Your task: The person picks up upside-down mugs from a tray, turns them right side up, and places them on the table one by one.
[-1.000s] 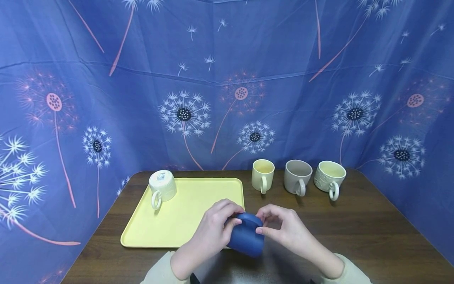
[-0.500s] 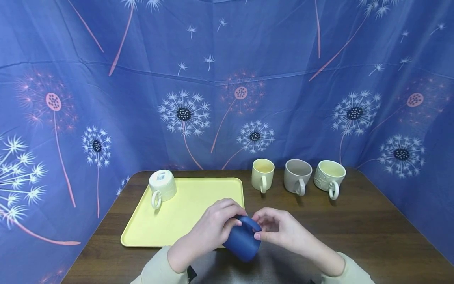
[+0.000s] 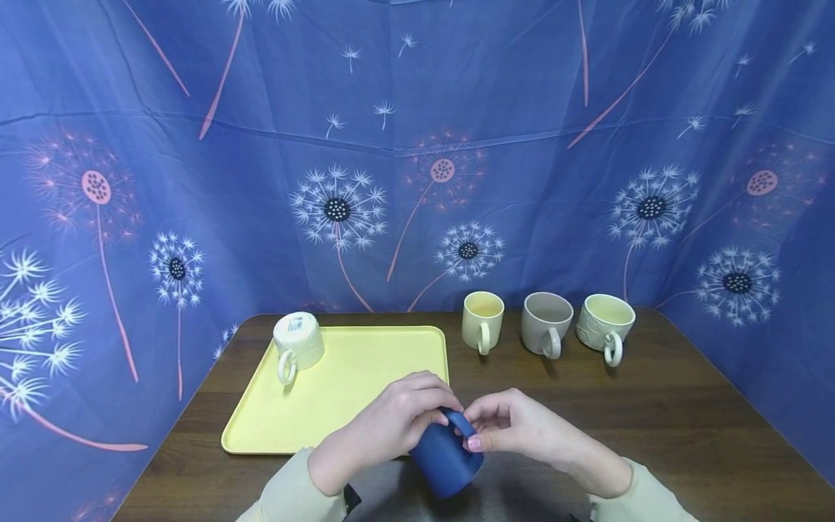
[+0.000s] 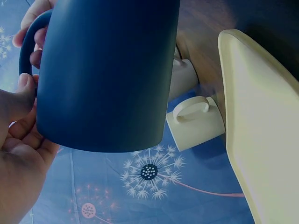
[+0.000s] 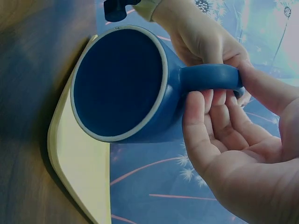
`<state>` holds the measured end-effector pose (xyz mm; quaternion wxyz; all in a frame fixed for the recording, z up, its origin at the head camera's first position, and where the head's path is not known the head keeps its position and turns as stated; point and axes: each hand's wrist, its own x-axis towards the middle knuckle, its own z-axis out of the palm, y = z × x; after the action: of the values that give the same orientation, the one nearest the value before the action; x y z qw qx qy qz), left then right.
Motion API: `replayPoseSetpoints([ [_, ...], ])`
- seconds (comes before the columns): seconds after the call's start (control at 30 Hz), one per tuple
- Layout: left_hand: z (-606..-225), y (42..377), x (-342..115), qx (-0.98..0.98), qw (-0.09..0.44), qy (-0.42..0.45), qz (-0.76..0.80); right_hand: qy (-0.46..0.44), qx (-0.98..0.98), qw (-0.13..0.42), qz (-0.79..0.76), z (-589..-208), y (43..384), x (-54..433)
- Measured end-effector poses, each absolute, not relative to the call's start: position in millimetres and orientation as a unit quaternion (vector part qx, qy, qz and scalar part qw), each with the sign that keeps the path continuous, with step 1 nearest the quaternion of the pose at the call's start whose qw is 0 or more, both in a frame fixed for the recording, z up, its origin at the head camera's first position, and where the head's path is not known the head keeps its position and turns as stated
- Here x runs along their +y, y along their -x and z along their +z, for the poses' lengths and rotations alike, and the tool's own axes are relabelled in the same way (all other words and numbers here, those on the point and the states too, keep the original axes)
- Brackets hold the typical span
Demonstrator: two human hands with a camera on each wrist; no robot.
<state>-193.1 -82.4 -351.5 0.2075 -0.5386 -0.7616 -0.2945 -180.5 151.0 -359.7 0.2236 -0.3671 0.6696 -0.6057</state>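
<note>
Both hands hold a dark blue mug (image 3: 446,460) in the air, tilted, above the front of the table. My left hand (image 3: 407,413) grips it at the handle's left end, its fingers partly hidden. My right hand (image 3: 522,431) pinches the handle between thumb and fingers. From the right wrist view, the loop of the handle (image 5: 210,77) lies between the right thumb and fingertips. There a round dark end with a pale ring faces the camera; I cannot tell whether it is the mouth or base. The left wrist view shows the mug's smooth side (image 4: 107,79) close up.
A yellow tray (image 3: 365,377) lies to the left, with a white mug (image 3: 298,344) upside down in its back left corner. Along the table's back right stand a pale yellow mug (image 3: 483,322), a grey mug (image 3: 546,326) and a cream embossed mug (image 3: 603,326). A patterned blue cloth (image 3: 548,196) hangs behind.
The blue mug has tilted further, its lower end swinging down and toward the person. The right hand has moved slightly down along with the handle. The other mugs and the tray stay put.
</note>
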Motion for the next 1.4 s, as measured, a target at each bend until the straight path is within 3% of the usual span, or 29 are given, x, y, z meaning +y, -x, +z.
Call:
replayPoseSetpoints([
  [0.23,-352.6,196.1,-80.9,-0.75,0.218,0.553,-0.29,0.408,0.632,0.234,-0.616,-367.9,183.0,147.5],
  [0.8,-353.0,194.3,-77.3,-0.774,0.193,0.523,-0.301,0.427,0.665,0.159,-0.592,-376.5,180.8,146.6],
  [1.4,-356.0,198.1,-84.9,-0.758,0.267,0.522,-0.285,0.413,0.692,0.098,-0.583,-388.0,183.7,151.4],
])
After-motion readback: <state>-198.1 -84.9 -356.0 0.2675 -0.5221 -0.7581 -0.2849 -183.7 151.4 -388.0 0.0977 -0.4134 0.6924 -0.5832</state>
